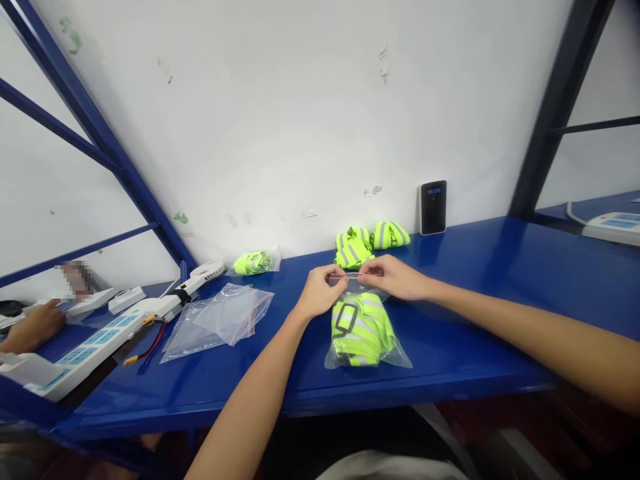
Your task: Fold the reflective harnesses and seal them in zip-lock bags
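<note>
A clear zip bag holding a folded neon-yellow reflective strap with a black buckle lies on the blue table in front of me. My left hand and my right hand both pinch the bag's red-lined top edge at its far end, fingers closed on it. Behind my hands lie loose folded reflective straps near the wall. A sealed bag with another strap sits further left.
Several empty clear bags lie to the left. Beyond them are a white power strip, red and yellow wires and a small white fan. A black device leans on the wall. Another person's hand rests at far left.
</note>
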`<state>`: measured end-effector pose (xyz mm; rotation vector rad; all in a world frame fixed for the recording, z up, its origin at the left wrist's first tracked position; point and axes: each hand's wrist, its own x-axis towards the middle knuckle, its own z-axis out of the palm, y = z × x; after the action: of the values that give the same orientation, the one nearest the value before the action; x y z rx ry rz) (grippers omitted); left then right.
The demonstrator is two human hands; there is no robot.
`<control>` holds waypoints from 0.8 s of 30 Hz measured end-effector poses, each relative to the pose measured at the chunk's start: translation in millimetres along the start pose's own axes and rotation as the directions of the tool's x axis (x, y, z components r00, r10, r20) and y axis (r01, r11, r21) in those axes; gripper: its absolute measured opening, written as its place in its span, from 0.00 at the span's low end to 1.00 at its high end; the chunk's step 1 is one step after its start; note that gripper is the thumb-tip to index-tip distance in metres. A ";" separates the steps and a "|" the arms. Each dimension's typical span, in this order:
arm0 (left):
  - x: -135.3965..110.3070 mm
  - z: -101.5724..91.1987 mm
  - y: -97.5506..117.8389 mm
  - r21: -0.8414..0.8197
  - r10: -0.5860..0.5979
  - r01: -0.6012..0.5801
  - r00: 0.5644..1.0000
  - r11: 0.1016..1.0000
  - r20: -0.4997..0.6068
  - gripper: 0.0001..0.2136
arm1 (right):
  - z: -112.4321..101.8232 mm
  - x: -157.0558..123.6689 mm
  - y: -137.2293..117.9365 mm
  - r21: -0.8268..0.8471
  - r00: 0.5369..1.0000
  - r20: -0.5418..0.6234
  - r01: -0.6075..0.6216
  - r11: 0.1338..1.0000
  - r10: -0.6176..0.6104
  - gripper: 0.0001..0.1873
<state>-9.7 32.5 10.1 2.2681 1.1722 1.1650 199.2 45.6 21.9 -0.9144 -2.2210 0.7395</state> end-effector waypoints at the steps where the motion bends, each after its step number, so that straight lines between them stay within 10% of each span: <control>1: 0.0 -0.6 -1.2 -0.014 -0.006 0.006 1.000 1.000 0.011 0.08 | 1.2 0.1 0.5 0.021 1.000 0.002 0.008 1.000 -0.008 0.15; 24: -1.7 -1.8 -9.1 -0.030 -0.108 0.110 0.992 0.993 0.066 0.11 | 2.6 1.0 -2.1 -0.070 0.999 0.045 0.010 0.997 -0.007 0.12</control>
<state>-16.4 36.6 4.9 2.1705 1.2265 1.0552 195.9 44.4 21.9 -0.9296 -2.3020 0.6881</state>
